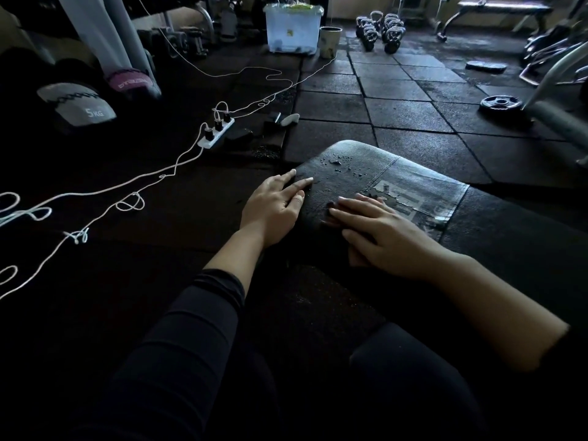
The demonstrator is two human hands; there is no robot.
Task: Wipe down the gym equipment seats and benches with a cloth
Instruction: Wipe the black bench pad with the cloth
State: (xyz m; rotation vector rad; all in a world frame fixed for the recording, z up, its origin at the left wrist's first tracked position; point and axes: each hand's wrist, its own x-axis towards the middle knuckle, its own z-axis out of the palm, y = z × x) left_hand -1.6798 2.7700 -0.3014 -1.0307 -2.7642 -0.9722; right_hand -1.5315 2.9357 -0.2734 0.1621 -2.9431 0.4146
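Dark-sleeved left hand (276, 207) flat on the bench pad (356, 167) edge, right hand (378, 232) flat pressing a dark cloth (331, 214); droplets (342, 162) ahead suggest wiping is unfinished.

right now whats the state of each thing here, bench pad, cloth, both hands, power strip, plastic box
bench pad: wet, water droplets near its far end, printed label worn and peeling
cloth: dark, pressed flat on the pad under the right hand, mostly hidden
right hand: fingers straight, pressing the cloth
left hand: open, resting on the pad's left edge
power strip: on the floor, three plugs in
plastic box: lid on
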